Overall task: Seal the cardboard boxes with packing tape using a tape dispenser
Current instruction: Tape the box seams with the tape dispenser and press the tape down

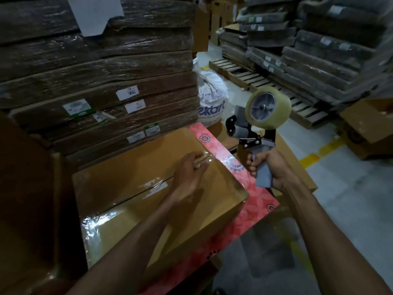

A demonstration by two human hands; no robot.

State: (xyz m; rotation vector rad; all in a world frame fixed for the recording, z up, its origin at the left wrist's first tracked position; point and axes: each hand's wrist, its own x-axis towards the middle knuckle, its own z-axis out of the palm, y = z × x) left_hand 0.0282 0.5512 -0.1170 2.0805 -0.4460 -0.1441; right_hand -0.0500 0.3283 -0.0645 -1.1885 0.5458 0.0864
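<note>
A brown cardboard box [131, 171] lies in front of me on a pink patterned surface [257, 199]. Clear tape [155, 185] shines along its centre seam and over its near corner. My left hand [189, 175] rests flat on the box top with straight fingers pressing the tape near the far edge. To the right of the box, my right hand [270, 169] grips the grey handle of a tape dispenser [253, 133], held upright in the air. The dispenser carries a full roll of clear tape [268, 107].
A tall stack of shrink-wrapped flat cartons [95, 71] stands right behind the box. A white printed sack [210, 101] sits beside it. Wooden pallets [265, 81] with more wrapped stacks fill the right background. Another taped box [370, 128] stands on the floor at the right.
</note>
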